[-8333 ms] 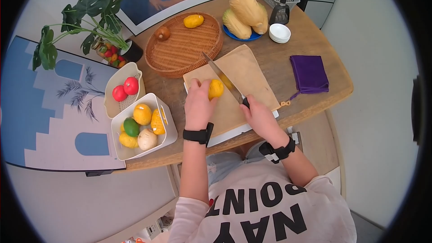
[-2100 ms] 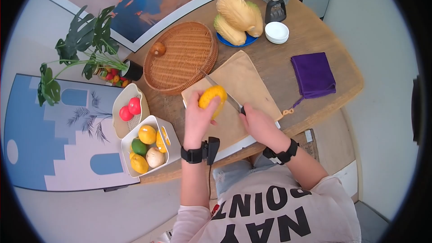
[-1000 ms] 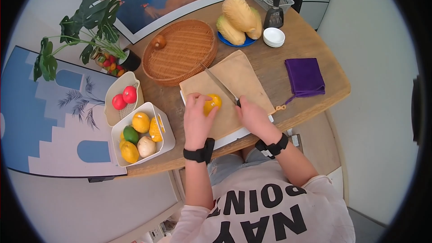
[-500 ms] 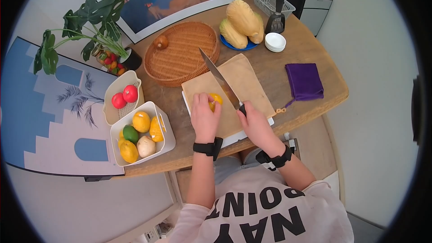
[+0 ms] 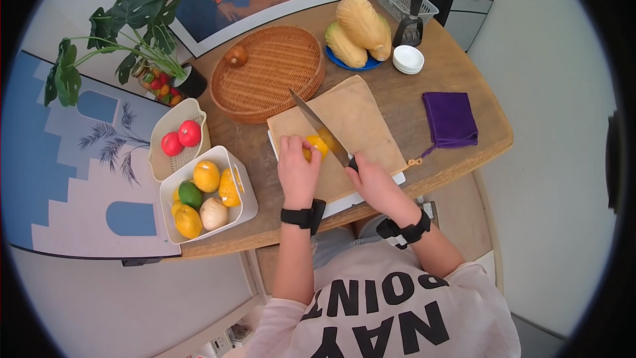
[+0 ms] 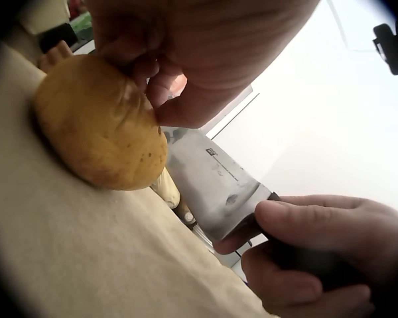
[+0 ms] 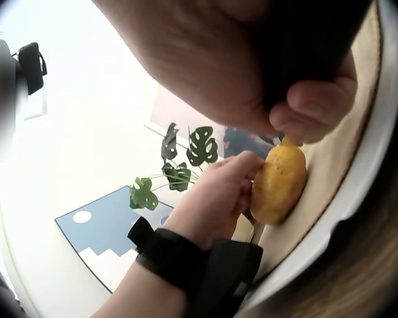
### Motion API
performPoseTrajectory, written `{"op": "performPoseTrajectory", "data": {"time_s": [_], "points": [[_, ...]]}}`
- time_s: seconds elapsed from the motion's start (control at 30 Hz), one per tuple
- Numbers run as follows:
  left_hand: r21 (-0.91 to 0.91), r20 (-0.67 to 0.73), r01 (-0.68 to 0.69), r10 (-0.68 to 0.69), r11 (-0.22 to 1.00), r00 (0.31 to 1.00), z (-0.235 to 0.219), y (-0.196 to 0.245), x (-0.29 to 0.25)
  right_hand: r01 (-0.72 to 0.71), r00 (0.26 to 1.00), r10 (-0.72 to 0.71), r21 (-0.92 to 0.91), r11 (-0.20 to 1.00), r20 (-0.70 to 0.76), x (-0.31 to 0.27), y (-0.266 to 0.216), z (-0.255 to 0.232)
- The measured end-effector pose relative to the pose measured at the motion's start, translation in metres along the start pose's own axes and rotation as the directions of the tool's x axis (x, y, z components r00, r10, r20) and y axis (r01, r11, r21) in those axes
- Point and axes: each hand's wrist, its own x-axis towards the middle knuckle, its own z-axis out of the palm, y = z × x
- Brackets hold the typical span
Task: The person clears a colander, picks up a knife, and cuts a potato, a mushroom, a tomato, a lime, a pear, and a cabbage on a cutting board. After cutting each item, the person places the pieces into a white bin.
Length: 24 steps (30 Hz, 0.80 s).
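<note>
My left hand (image 5: 298, 172) pinches a yellow, speckled, potato-shaped piece of produce (image 6: 99, 122) from above and holds it down on the tan cloth-like cover (image 5: 354, 113) of a white board (image 5: 348, 202). My right hand (image 5: 379, 189) grips a kitchen knife (image 5: 318, 124) by its black handle. The broad blade stands just right of the yellow piece, its tip pointing away toward the wicker tray. In the right wrist view, the right hand hides most of the knife.
Behind the board sits a round wicker tray (image 5: 268, 89) with an onion (image 5: 236, 56). On the left, a white basket (image 5: 248, 202) holds yellow produce and a green one. A purple cloth (image 5: 450, 119) lies right; white bowls (image 5: 408, 59) and squashes (image 5: 361, 30) stand at the back.
The yellow piece on the tray is gone since the oldest frame. Two seconds ago my left hand held a yellow piece raised; now it is on the board. The knife has shifted slightly left.
</note>
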Motion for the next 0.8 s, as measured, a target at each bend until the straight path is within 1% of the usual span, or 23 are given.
{"op": "performPoseTrajectory", "data": {"time_s": [0.1, 0.2, 0.3, 0.4, 0.5, 0.6, 0.7, 0.8], "points": [[-0.037, -0.023, -0.036, 0.035, 0.999, 0.999, 0.000, -0.005, -0.001, 0.021, 1.000, -0.021, -0.002, 1.000, -0.015, -0.004, -0.002, 0.001], [-0.113, 0.003, 0.031, -0.031, 0.993, 1.000, -0.002, -0.007, -0.005, 0.048, 0.999, -0.048, -0.021, 0.999, -0.025, -0.005, -0.001, 0.000], [-0.140, 0.044, 0.082, -0.077, 0.987, 0.996, -0.008, -0.005, -0.006, 0.015, 0.999, -0.015, -0.001, 1.000, -0.051, -0.006, -0.012, -0.008], [-0.167, 0.052, 0.079, -0.071, 0.983, 0.996, -0.010, -0.003, -0.007, 0.050, 0.991, -0.039, 0.086, 0.995, -0.128, -0.006, -0.021, -0.010], [-0.189, 0.039, 0.073, -0.067, 0.979, 0.997, -0.008, -0.004, -0.006, 0.058, 0.996, -0.058, -0.003, 0.998, -0.067, -0.003, -0.011, -0.001], [-0.163, 0.039, 0.046, -0.041, 0.985, 0.998, -0.007, -0.007, -0.005, 0.032, 0.999, -0.033, -0.044, 0.999, -0.032, -0.004, -0.008, -0.001], [-0.168, 0.045, 0.069, -0.063, 0.983, 0.997, -0.009, -0.008, -0.007, 0.054, 0.993, -0.050, 0.035, 0.998, -0.104, -0.008, -0.018, -0.006], [-0.185, 0.044, 0.068, -0.061, 0.980, 0.997, -0.008, -0.009, -0.006, 0.068, 0.988, -0.065, 0.022, 0.997, -0.137, -0.005, -0.021, -0.006]]}}
